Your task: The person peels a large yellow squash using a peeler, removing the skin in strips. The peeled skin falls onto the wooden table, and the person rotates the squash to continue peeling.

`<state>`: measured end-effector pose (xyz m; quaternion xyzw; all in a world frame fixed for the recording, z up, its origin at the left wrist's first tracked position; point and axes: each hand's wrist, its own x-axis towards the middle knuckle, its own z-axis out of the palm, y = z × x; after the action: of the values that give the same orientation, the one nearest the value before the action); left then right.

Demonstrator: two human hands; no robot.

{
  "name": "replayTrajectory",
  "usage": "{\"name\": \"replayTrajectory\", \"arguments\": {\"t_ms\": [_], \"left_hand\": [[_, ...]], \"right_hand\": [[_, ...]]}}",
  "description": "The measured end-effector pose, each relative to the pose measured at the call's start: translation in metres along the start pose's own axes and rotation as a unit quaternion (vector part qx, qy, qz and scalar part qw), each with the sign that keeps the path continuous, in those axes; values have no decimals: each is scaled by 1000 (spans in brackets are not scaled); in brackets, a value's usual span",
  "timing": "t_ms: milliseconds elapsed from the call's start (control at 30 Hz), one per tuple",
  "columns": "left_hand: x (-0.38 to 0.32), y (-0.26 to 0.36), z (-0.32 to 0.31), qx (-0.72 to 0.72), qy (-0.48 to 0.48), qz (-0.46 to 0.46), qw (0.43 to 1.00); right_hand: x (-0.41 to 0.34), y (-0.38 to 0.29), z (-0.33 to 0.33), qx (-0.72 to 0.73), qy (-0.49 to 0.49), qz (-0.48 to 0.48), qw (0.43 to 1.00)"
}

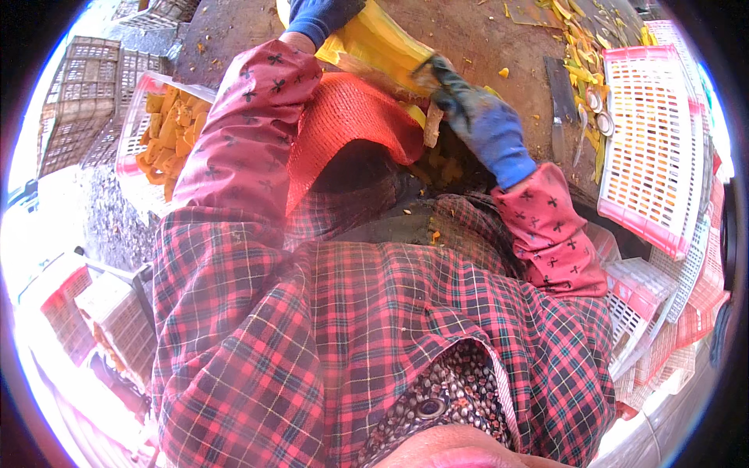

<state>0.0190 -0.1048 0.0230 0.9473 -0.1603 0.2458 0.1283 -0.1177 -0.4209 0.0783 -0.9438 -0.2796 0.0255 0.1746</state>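
A long piece of peeled yellow flesh, likely pumpkin or squash [380, 44], lies slantwise at the table's near edge, with a fibrous underside. My left hand [325, 17], in a blue knitted glove, grips its far end; the fingertips are cut off by the upper picture edge. At its near right end is my right hand [483, 120], in a blue glove with dark, stained fingers. From that fist a wooden handle [433, 124] sticks out downwards; the tool's working end is hidden. Below the yellow piece, a red-orange mesh sack [351, 114] drapes over the edge towards my lap.
Left stands a crate [131, 140] of orange chunks. On the brown table [234, 35], a dark flat blade [560, 88] lies beside yellow peelings [579, 70] and round metal lids [604, 124]. A white and pink plastic crate [643, 146] borders the right; peelings lie below the edge.
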Motion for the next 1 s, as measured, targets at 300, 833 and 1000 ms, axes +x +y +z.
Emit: {"name": "replayTrajectory", "arguments": {"t_ms": [300,833,1000], "left_hand": [[4,5,1,14,-11,-63,998],[8,19,-14,18,-4,-80,997],[7,13,-16,-27,-19,-61,998]], "right_hand": [[94,-62,52,-152,35,-118,981],[-89,20,-22,-80,-54,90,991],[-8,-13,8,-49,54,-32,997]]}}
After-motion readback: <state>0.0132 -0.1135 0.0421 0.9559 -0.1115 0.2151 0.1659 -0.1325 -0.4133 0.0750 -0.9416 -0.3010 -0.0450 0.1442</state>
